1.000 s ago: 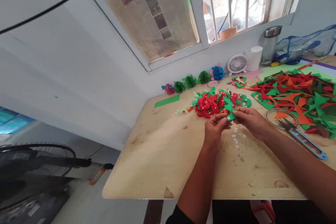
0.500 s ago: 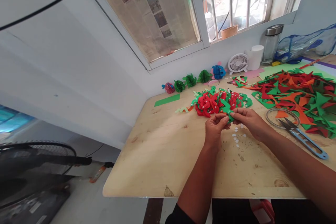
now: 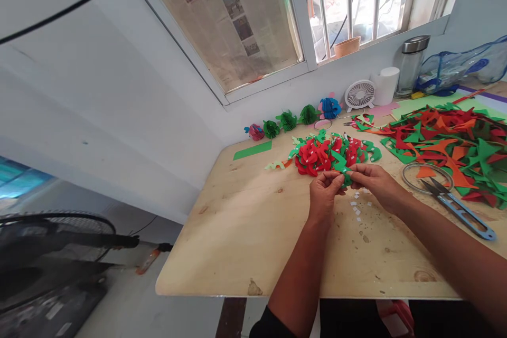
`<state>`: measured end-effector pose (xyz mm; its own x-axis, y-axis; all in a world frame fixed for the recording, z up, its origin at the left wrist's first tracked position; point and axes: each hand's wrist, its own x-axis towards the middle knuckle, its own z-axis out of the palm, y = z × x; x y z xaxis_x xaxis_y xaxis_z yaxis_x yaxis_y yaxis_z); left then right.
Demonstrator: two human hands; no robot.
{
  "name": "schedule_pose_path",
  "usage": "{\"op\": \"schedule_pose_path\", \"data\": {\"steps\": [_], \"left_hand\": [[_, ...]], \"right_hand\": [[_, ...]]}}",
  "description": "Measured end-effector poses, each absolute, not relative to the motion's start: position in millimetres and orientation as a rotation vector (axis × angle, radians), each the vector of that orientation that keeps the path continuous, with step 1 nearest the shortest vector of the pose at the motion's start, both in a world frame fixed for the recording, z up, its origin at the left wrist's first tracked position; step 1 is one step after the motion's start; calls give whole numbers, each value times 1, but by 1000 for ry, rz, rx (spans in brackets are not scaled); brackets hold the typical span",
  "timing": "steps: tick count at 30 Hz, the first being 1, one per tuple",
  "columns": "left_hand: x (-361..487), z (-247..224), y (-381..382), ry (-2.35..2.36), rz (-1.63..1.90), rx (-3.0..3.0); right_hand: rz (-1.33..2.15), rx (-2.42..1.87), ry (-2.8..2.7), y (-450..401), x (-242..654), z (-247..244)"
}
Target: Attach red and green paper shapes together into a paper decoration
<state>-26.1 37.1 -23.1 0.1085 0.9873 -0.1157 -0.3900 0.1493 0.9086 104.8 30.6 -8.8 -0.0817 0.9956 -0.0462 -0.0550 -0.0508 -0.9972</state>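
Both my hands pinch one green paper cutout (image 3: 339,162) just above the table, close to the near side of the paper pile. My left hand (image 3: 325,190) has thumb and fingers closed on its lower left edge. From the right, my right hand (image 3: 374,180) grips the same piece between thumb and forefinger. Part of the cutout is hidden by my fingertips. Behind it lies a heap of red and green paper cutouts (image 3: 315,154), several bearing small white squares. Small white paper bits (image 3: 355,204) are scattered on the wood below my right hand.
Blue-handled thread snips (image 3: 461,211) and a metal ring (image 3: 407,182) lie right, beside a large heap of paper scraps (image 3: 455,142). Green folded paper figures (image 3: 288,121), a small white fan (image 3: 359,95) and a glass bottle (image 3: 410,68) line the wall. A green strip (image 3: 252,150) lies far left.
Almost nothing differs. The green cutout has tilted very slightly between my fingers, and both hands stay in the same place.
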Motion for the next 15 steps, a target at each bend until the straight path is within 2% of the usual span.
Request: {"op": "schedule_pose_path", "data": {"steps": [15], "left_hand": [[-26,-19,35,866,1246,865]], "right_hand": [[1378,-1140,-1175,31,106,-10]]}}
